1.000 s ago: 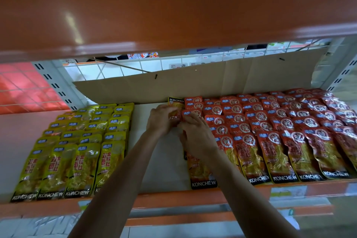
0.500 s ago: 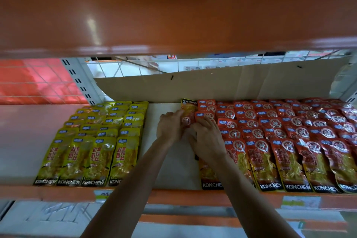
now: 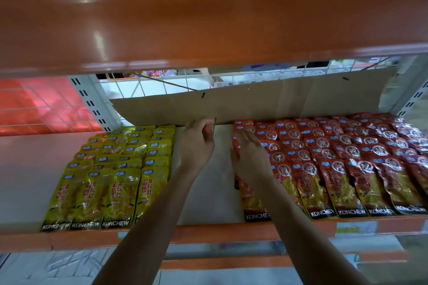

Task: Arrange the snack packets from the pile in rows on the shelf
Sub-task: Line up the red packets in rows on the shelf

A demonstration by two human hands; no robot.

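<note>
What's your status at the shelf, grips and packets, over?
Left grip holds a red packet by the cardboard backing. Right grip rests on the red rows. Yellow rows sit apart to the left; nothing in the way.

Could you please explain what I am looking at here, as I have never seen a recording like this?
There is no machine here: a person wears one wide camera on the head, so the picture looks forward and down along both forearms. They are stocking a shop shelf. On its left lie yellow packets in rows; on its right, red packets in rows, with a white strip of shelf between. A cardboard sheet stands along the back, and an orange beam of the shelf above fills the top. The left hand, at the back of the strip, has its fingers curled round a red packet. The right hand lies on the leftmost red row; whether it pinches a packet there I cannot tell.
</note>
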